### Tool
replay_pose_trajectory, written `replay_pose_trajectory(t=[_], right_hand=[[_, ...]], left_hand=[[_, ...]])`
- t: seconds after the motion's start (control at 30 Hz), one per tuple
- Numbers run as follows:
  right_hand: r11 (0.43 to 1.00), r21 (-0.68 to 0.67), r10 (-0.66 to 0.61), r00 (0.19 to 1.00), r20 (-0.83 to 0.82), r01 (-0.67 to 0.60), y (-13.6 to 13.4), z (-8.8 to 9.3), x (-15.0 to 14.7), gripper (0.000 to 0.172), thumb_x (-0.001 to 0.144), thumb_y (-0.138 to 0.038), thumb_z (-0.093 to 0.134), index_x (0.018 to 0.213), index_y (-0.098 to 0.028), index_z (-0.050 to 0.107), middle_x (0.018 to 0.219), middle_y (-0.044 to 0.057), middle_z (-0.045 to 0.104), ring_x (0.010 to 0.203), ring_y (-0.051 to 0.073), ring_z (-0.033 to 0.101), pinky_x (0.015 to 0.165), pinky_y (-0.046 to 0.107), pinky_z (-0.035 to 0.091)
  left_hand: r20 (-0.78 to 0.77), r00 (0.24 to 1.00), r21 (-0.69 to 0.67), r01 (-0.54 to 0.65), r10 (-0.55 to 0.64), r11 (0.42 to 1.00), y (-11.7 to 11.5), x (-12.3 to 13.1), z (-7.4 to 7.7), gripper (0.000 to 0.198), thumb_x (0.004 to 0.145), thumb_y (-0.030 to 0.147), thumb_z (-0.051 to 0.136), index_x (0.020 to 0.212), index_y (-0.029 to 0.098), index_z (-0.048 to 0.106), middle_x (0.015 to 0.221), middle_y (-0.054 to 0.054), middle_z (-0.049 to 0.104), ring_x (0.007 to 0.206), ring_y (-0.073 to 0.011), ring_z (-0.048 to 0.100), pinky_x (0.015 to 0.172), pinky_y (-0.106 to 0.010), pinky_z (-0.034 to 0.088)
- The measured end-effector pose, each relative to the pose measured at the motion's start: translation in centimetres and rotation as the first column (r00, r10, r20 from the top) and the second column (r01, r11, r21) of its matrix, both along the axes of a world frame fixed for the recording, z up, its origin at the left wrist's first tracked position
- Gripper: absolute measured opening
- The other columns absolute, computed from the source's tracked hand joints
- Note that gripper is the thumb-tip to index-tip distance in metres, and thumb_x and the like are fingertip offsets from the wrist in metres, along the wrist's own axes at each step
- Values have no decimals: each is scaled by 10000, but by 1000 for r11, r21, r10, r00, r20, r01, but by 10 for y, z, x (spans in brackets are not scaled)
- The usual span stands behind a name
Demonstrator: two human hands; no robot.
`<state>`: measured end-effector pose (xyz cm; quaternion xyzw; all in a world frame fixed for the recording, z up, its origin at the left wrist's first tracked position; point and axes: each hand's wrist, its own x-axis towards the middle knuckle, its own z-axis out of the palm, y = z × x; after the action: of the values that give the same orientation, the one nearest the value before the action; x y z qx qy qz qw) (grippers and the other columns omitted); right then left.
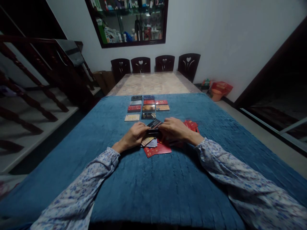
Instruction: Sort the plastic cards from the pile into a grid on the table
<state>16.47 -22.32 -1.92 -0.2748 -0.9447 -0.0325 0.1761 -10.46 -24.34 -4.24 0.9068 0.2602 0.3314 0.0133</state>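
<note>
Between my two hands, just above the table, is a small bunch of dark cards (154, 124). My left hand (136, 133) pinches its left end, and my right hand (175, 128) grips the right end. Below them lies a loose pile with a red card (159, 149), a yellow card (146, 141) and a pale blue card (153, 143). More red cards (191, 125) rest beyond my right hand, partly hidden by it. Ahead stand neat rows of card stacks, among them a black stack (148, 115), a cream stack (132, 118) and an orange-toned stack (162, 108).
A blue cloth (165, 185) covers the near part of the table; its far end shows a bare stone-look top (153, 81). Several dark chairs (165, 63) stand behind it. At the left is a wooden railing (31, 80), and an orange bucket (217, 93) sits on the floor at right.
</note>
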Motion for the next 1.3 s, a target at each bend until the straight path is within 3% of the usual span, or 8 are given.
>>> replay_pose_trajectory(t=[0.27,0.53,0.9,1.3], right_hand=[[994,97,-48,996,-69,55,4,-14,-1,303,912,-166,578,1187,-186,704,862,84,692,762,183,517,696,296,319],[990,112,-69,993,-96,80,1,-20,-7,360,889,-130,561,1222,-184,688,832,72,708,744,184,533,709,301,317],[986,122,-107,991,-80,117,3,-30,-8,401,888,-148,572,1281,-190,638,959,83,739,816,194,570,739,311,305],[972,154,-173,985,-29,175,-4,-29,-12,451,873,-215,625,1320,-174,579,1039,115,689,885,228,584,785,328,329]], left_hand=[[1,1000,16,-7,7,1000,4,-3,-6,410,964,105,499,1362,164,576,1107,-112,718,1007,-217,629,890,-389,569],[-3,999,17,-44,44,999,1,-2,-4,399,933,50,500,1298,172,607,1098,-99,717,968,-196,644,870,-352,575],[-31,992,-13,-121,121,993,-1,0,-3,417,921,54,545,1308,192,611,1128,-88,712,977,-191,654,883,-336,572],[18,980,-22,-198,198,980,4,3,-14,456,885,15,554,1303,190,607,1083,-70,734,929,-193,663,845,-324,546]])
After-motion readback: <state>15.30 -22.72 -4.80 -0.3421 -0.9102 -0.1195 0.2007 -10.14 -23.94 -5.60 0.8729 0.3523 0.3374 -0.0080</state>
